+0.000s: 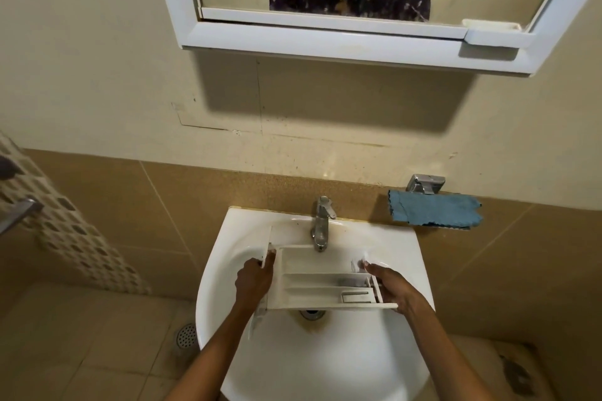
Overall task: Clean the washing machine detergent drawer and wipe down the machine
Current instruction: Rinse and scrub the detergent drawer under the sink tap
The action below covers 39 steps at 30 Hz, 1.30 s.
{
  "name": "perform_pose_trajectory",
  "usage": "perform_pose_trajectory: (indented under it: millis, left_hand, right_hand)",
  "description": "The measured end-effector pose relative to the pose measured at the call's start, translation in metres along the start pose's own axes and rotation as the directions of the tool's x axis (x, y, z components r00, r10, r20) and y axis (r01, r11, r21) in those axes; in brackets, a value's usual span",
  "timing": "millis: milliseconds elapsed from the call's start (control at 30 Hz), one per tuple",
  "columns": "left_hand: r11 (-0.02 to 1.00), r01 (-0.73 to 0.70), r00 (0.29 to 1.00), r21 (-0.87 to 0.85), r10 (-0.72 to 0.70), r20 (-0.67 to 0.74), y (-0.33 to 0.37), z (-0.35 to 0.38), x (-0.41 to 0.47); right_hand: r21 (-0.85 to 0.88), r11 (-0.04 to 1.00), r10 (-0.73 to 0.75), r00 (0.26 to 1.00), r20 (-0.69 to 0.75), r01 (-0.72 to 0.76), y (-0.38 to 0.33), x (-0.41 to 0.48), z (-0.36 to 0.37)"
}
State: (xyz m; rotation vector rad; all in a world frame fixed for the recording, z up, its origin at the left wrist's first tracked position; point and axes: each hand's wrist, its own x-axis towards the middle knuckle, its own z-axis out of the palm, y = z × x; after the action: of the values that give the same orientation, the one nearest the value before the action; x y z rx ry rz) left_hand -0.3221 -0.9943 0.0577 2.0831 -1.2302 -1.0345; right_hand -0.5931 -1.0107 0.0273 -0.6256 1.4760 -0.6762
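Your mirror cabinet hangs at twelve o'clock, and the white sink fills six o'clock below it. You hold the detergent drawer level over the basin, compartments facing up, its far side just under the tap. The blue cloth lies on a wall holder at three o'clock from the tap. Your hands are well apart. Your left hand grips the drawer's nine o'clock end, and your right hand clasps its three o'clock end. The drain shows just at the drawer's six o'clock edge.

White compartmented detergent drawer over sink
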Motion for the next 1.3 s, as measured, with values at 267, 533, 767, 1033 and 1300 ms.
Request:
perform_pose_trajectory:
  millis: [267,533,767,1033,1300]
  left_hand:
    - [0.985,-0.059,0.991,0.162,0.078,-0.113,0.009,-0.019,-0.006]
    - [0.966,-0.122,0.963,0.226,0.170,-0.209,0.019,-0.035,-0.017]
    - [0.954,-0.196,0.935,0.226,0.251,-0.252,0.024,-0.046,-0.021]
    - [0.899,-0.262,0.901,0.350,0.358,-0.247,0.042,-0.066,-0.028]
    - [0.866,-0.317,0.885,0.387,0.417,-0.207,0.049,-0.083,-0.029]
  right_hand:
    - [0.132,0.989,0.059,0.998,0.033,-0.063,0.024,0.013,0.029]
    - [-0.429,0.903,-0.016,0.995,-0.099,-0.028,0.007,0.010,0.060]
    - [-0.842,0.519,-0.548,0.813,-0.197,0.145,-0.076,-0.006,0.087]
    - [-0.985,0.169,-0.555,0.823,-0.122,-0.032,-0.111,-0.005,0.118]
    - [-0.991,0.111,-0.532,0.837,-0.126,-0.079,-0.115,-0.007,0.141]
